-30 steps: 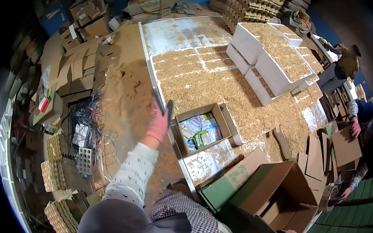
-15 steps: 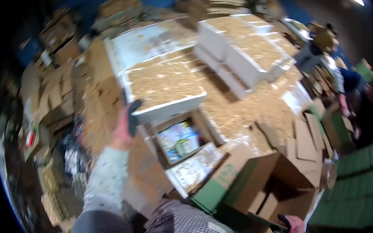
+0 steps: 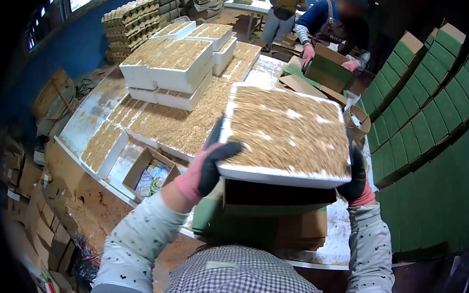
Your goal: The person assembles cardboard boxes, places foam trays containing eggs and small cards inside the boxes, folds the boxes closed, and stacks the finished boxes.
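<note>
A white foam tray [image 3: 284, 177], its top covered with tan, shaving-like material, is held level in front of me. My left hand [image 3: 208, 169], in a pink glove with dark fingers, grips its left side, thumb over the top edge. On the opposite side my right hand [image 3: 359, 181] is closed on it, its fingers partly hidden behind the rim. Directly under the tray stands an open green and brown cardboard box [image 3: 273, 209]; its inside is mostly hidden. Flat cardboard [image 3: 299, 231] lies below that box.
White foam trays [image 3: 179, 79] with tan filling are stacked on the table, where loose tan material [image 3: 165, 122] is spread. A small carton [image 3: 152, 176] holds colourful packets. Stacked green boxes [image 3: 412, 127] line the right. A co-worker [image 3: 332, 22] handles another box across the table.
The foam tray has been lifted from the table's left side to above the cardboard box. My right hand has left the box's flap and now grips the tray too. The view has turned.
</note>
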Demonstrator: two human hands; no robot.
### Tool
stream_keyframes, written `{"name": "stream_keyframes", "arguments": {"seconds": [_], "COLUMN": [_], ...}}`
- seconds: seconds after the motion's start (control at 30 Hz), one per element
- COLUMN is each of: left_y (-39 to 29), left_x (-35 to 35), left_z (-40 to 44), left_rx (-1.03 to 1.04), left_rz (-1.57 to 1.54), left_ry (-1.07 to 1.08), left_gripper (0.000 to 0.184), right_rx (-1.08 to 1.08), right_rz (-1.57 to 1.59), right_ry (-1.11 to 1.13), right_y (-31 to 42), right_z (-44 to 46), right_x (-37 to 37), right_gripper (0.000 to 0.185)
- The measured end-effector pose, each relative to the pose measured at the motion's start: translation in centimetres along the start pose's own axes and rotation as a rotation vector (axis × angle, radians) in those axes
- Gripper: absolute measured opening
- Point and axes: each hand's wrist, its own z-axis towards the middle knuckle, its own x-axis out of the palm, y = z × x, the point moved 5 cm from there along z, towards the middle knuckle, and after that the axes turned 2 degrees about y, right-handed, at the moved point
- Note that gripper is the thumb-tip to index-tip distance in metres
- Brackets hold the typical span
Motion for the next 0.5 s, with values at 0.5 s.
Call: {"name": "stream_keyframes", "arguments": {"seconds": [0.5], "left_y": [1.3], "left_x": [-14.3], "left_z": [-6.6], "left_rx": [0.331], "left_rz": [1.316], "left_ry": [-0.689], "left_gripper": [0.05], "right_rx": [0.699], "right_rz": [-0.207], "right_ry": [0.104], "right_y": [0.0], "right_z": [-0.1], "right_x": [4.2], "right_gripper": [0.06]}}
